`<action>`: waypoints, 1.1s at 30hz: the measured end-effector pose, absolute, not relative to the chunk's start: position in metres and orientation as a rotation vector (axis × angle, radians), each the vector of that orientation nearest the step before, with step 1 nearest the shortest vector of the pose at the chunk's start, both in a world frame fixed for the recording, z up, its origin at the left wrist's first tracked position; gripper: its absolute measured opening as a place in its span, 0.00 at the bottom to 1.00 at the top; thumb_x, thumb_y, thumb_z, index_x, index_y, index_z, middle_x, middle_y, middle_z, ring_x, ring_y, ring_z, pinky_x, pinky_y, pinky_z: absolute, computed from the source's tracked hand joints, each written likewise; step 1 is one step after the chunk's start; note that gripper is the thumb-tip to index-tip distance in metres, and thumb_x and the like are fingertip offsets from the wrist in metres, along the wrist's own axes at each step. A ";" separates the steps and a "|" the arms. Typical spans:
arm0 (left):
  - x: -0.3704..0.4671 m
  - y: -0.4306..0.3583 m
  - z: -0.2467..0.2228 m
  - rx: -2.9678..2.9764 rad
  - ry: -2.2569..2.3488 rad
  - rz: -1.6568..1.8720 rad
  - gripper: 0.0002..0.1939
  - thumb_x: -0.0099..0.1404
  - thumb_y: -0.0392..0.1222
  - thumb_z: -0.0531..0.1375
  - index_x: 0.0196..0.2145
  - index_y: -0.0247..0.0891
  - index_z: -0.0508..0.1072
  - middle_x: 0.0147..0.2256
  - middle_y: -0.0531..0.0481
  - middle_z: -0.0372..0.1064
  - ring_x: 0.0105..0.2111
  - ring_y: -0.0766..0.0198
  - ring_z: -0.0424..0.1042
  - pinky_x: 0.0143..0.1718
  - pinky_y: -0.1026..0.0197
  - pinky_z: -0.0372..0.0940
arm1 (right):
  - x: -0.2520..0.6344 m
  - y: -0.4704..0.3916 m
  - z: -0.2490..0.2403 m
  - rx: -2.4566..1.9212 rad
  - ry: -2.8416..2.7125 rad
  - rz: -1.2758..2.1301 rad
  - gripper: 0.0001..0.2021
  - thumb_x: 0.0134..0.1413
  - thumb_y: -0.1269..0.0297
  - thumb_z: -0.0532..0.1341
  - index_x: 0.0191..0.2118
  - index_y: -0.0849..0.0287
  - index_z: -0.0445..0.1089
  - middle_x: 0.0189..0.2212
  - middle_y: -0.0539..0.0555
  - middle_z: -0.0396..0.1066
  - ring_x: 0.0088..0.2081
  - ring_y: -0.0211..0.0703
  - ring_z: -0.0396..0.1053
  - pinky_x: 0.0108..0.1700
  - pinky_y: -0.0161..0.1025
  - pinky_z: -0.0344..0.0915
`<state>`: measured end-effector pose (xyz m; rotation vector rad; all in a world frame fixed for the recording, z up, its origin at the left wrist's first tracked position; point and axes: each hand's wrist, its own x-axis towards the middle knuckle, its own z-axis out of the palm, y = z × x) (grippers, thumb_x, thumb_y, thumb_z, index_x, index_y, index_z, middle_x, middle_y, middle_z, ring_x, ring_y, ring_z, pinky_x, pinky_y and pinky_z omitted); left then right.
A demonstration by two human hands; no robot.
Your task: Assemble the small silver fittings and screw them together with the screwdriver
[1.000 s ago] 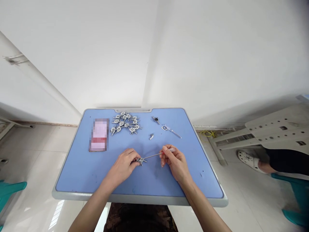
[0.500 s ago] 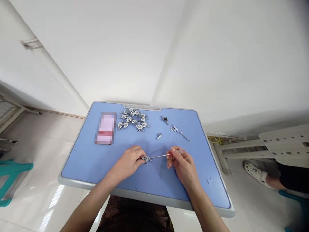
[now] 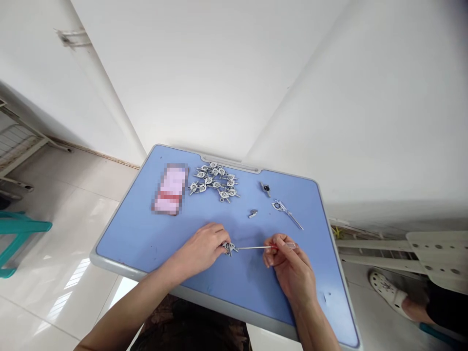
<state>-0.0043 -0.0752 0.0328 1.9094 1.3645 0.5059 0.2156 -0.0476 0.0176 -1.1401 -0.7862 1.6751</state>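
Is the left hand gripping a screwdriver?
No, the right hand grips the screwdriver; the left hand holds a metal part.

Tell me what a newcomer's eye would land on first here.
Probably the left hand pinching a small metal fitting over the blue tabletop, with the right hand holding a thin screwdriver whose shaft points at it. Next, toward the far edge, the cluster of similar metal fittings stands out, with a pixelated pink rectangle to its left.
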 end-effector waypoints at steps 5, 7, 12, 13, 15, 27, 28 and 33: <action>-0.004 -0.076 0.032 1.921 1.351 0.522 0.04 0.66 0.32 0.57 0.35 0.37 0.71 0.36 0.52 0.68 0.39 0.63 0.67 0.41 0.62 0.61 | 0.213 -0.046 0.018 -1.153 -0.805 1.673 0.12 0.47 0.58 0.69 0.27 0.58 0.68 0.22 0.49 0.68 0.18 0.33 0.62 0.20 0.31 0.61; -0.004 -0.077 0.030 1.928 1.349 0.528 0.04 0.66 0.31 0.58 0.35 0.37 0.71 0.36 0.52 0.68 0.39 0.63 0.67 0.41 0.62 0.61 | 0.212 -0.046 0.019 -1.158 -0.814 1.672 0.12 0.47 0.57 0.68 0.27 0.58 0.68 0.22 0.49 0.68 0.18 0.33 0.62 0.20 0.32 0.61; -0.004 -0.077 0.028 1.942 1.348 0.535 0.03 0.66 0.31 0.58 0.34 0.37 0.70 0.36 0.52 0.68 0.39 0.63 0.67 0.40 0.62 0.60 | 0.211 -0.045 0.019 -1.193 -0.823 1.639 0.11 0.48 0.58 0.68 0.28 0.59 0.69 0.22 0.50 0.68 0.18 0.33 0.62 0.19 0.33 0.61; -0.004 -0.077 0.028 1.943 1.348 0.537 0.03 0.66 0.31 0.58 0.34 0.37 0.70 0.36 0.52 0.68 0.39 0.63 0.67 0.40 0.62 0.60 | 0.211 -0.045 0.019 -1.199 -0.825 1.633 0.11 0.48 0.58 0.68 0.28 0.59 0.70 0.22 0.50 0.68 0.18 0.33 0.62 0.19 0.33 0.61; -0.004 -0.077 0.028 1.945 1.348 0.537 0.03 0.66 0.32 0.58 0.34 0.38 0.70 0.36 0.52 0.68 0.39 0.63 0.67 0.40 0.62 0.60 | 0.210 -0.046 0.019 -1.200 -0.829 1.626 0.11 0.48 0.57 0.68 0.27 0.59 0.70 0.22 0.49 0.68 0.18 0.33 0.62 0.19 0.33 0.61; -0.003 -0.077 0.031 1.941 1.353 0.502 0.04 0.66 0.32 0.58 0.35 0.37 0.70 0.36 0.52 0.67 0.39 0.63 0.67 0.41 0.61 0.61 | 0.208 -0.046 0.016 -1.234 -0.823 1.575 0.12 0.48 0.56 0.69 0.25 0.59 0.70 0.22 0.49 0.67 0.17 0.32 0.62 0.18 0.32 0.61; -0.003 -0.077 0.032 1.939 1.355 0.497 0.04 0.66 0.32 0.57 0.35 0.37 0.70 0.36 0.51 0.68 0.39 0.63 0.67 0.41 0.61 0.61 | 0.208 -0.046 0.017 -1.237 -0.823 1.576 0.13 0.48 0.56 0.69 0.26 0.59 0.70 0.22 0.49 0.68 0.17 0.32 0.62 0.18 0.31 0.61; -0.003 -0.077 0.032 1.931 1.358 0.506 0.04 0.67 0.32 0.58 0.35 0.38 0.71 0.37 0.52 0.68 0.40 0.63 0.67 0.41 0.61 0.61 | 0.209 -0.047 0.016 -1.239 -0.827 1.582 0.13 0.47 0.55 0.69 0.26 0.59 0.70 0.22 0.49 0.68 0.18 0.32 0.62 0.19 0.31 0.62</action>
